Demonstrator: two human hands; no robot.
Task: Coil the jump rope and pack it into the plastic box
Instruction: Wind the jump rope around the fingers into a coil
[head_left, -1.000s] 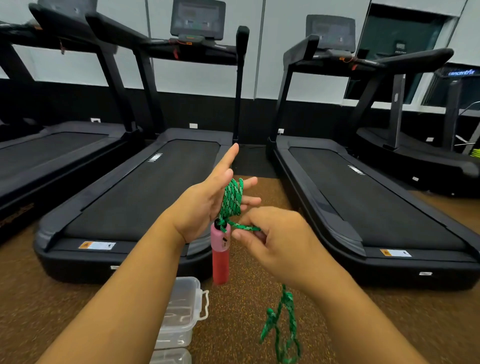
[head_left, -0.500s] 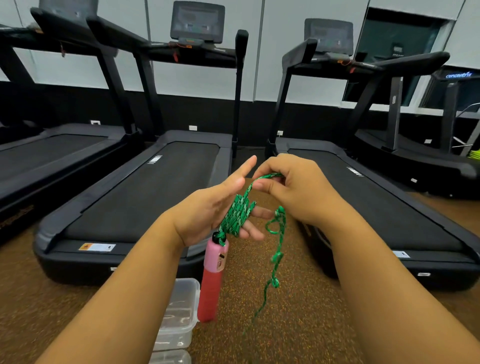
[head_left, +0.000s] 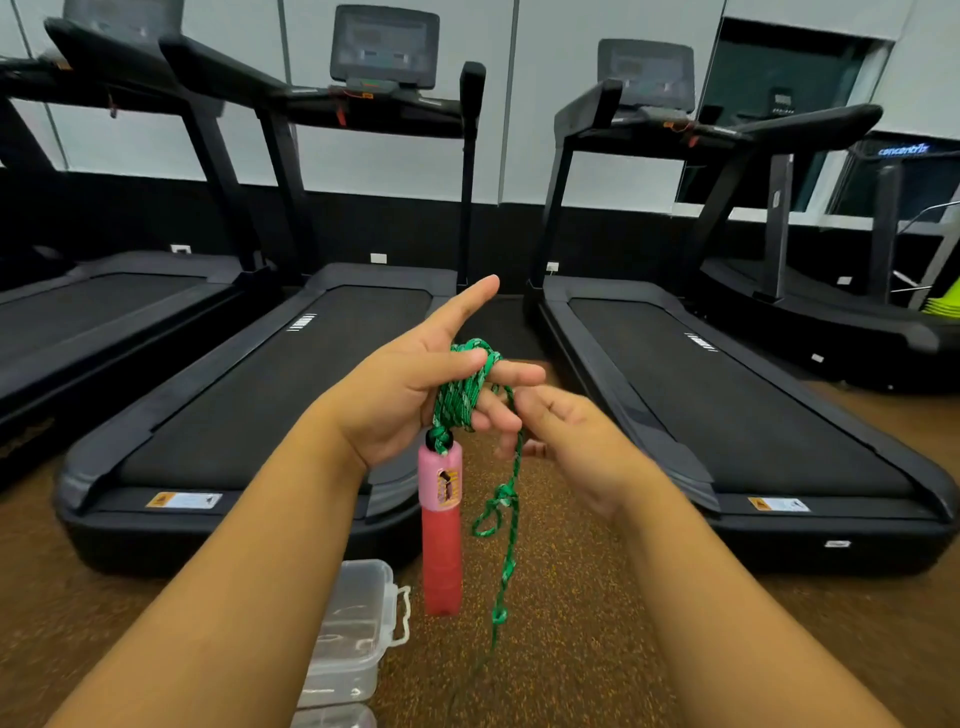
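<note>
Coils of jump rope (head_left: 460, 402) wrap the spread fingers of the left hand (head_left: 395, 400), pink handle (head_left: 441, 535) hanging down, tail (head_left: 513, 525) falling just beside the blurred right hand (head_left: 587, 452), its grip unclear, plastic box (head_left: 353, 639) on the floor (head_left: 582, 654) beneath.

The rope (head_left: 460, 400) is braided cord, its handle (head_left: 441, 545) smooth plastic, the box (head_left: 358, 613) clear glossy plastic.

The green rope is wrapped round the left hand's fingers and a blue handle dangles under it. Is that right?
Nearly. In the head view the green braided rope is wrapped round the fingers of the left hand, but what dangles under it is a pink and red plastic handle, not a blue one.
</note>
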